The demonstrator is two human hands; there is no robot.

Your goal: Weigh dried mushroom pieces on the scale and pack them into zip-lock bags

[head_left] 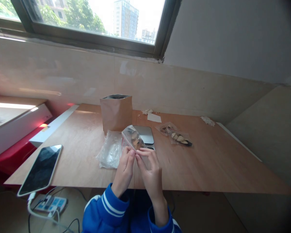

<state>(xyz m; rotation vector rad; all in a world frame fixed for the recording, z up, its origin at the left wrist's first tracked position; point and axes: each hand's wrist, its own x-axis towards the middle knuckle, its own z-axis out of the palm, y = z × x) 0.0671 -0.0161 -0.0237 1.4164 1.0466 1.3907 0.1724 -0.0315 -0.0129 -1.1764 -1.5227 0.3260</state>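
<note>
Between both hands is a small clear zip bag (135,138) with brown and dark pieces inside, tilted over the table. My left hand (125,166) pinches its near edge with thumb and fingers. My right hand (149,170) grips the same edge just beside it, fingertips closed on the plastic. Behind the bag sits a small silver scale (146,134), partly covered by the bag and my right hand. To the left of my hands lie crumpled clear plastic bags (110,150). An open brown kraft pouch (116,113) stands upright behind them.
Right of the scale lie two filled zip bags, one (179,137) with pale slices. A white card (154,117) and crumpled scraps (208,121) lie toward the back. A charging phone (41,170) overhangs the front left edge, above a power strip (50,204).
</note>
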